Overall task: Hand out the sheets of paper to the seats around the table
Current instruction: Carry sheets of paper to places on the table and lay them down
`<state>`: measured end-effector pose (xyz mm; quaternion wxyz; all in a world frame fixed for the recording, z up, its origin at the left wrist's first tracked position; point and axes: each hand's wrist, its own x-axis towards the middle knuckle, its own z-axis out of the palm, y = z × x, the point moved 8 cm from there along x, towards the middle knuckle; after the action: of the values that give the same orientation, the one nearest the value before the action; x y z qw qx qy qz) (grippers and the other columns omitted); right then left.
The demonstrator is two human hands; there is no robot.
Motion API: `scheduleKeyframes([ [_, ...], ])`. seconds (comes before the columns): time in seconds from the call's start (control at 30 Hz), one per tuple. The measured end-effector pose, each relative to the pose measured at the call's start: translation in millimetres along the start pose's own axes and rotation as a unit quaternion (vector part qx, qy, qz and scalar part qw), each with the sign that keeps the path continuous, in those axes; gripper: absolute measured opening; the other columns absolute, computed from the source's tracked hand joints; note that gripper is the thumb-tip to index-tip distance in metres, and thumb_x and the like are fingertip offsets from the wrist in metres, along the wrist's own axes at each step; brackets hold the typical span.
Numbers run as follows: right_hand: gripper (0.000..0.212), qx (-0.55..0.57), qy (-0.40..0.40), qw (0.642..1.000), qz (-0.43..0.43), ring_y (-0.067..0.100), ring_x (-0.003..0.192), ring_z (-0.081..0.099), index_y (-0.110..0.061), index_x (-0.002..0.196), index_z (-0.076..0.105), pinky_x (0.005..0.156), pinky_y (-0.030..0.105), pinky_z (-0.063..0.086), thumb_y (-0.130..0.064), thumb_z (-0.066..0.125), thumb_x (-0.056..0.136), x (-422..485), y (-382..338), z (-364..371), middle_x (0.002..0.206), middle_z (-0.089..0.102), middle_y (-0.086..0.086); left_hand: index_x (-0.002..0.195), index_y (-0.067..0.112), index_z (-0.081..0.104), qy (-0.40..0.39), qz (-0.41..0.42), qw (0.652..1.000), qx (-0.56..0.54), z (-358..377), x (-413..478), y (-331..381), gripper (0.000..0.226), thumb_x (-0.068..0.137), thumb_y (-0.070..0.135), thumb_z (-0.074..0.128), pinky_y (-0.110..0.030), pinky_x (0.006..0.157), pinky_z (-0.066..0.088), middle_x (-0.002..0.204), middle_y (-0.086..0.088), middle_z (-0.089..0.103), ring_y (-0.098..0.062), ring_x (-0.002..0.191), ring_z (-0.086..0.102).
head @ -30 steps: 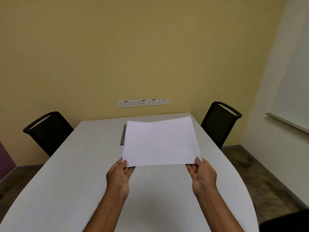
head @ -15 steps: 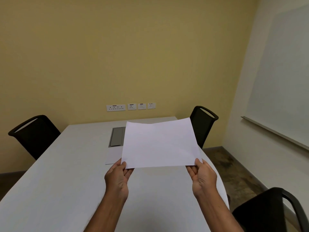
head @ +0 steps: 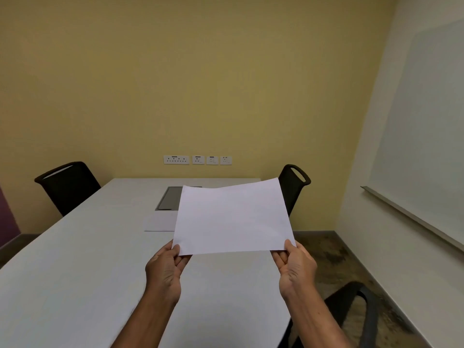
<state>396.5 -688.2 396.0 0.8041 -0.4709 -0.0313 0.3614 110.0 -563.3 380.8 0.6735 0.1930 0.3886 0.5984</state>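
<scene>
I hold a blank white sheet of paper (head: 232, 219) flat in the air over the white table (head: 75, 259). My left hand (head: 165, 270) pinches its near left corner and my right hand (head: 296, 267) pinches its near right corner. More white paper (head: 160, 222) lies on the table behind the held sheet, partly hidden by it. Three black chairs stand around the table: one at the far left (head: 67, 184), one at the far right (head: 292, 187), and one close by on the right (head: 356, 312).
A grey cable hatch (head: 168, 198) is set into the table's far middle. Wall sockets (head: 197, 160) sit on the yellow wall behind. A whiteboard (head: 424, 136) with a ledge hangs on the right wall. Dark floor (head: 326, 257) runs along the table's right side.
My view has swung to the right: the far chairs shifted left in the picture and the near right chair came into sight. The sheet stays held the same way in both hands.
</scene>
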Motion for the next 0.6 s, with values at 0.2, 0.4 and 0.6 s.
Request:
scheduleKeyframes([
  [0.2,0.031,-0.018,-0.005,0.999,0.035,0.03,0.088,0.073,-0.004,0.128,0.059,0.078,0.044,0.062,-0.009,0.062,0.097,15,-31,-44,0.105,0.073,0.016,0.124,-0.002,0.061,0.024,0.001,1.0,0.01,20,-39,-39,0.031,0.094,-0.008,0.052,-0.041,0.089,0.053,0.105,-0.015,0.07,-0.025,0.089,0.071],
  [0.4,0.021,-0.036,0.002,0.999,0.032,0.03,0.086,0.074,-0.008,0.117,0.064,0.076,0.045,0.063,-0.011,0.062,0.096,47,-47,-61,0.099,0.074,0.013,0.127,-0.003,0.059,0.024,0.005,1.0,0.018,52,-31,-64,0.033,0.094,-0.007,0.053,-0.041,0.09,0.053,0.11,-0.017,0.068,-0.025,0.089,0.07],
  [0.6,0.006,-0.062,0.022,0.998,0.021,0.023,0.073,0.075,-0.017,0.094,0.066,0.054,0.032,0.06,-0.012,0.063,0.096,88,-62,-70,0.089,0.075,0.007,0.127,-0.003,0.06,0.029,-0.014,0.999,0.029,81,-9,-96,0.034,0.094,-0.007,0.053,-0.041,0.089,0.053,0.116,-0.02,0.067,-0.026,0.09,0.07],
])
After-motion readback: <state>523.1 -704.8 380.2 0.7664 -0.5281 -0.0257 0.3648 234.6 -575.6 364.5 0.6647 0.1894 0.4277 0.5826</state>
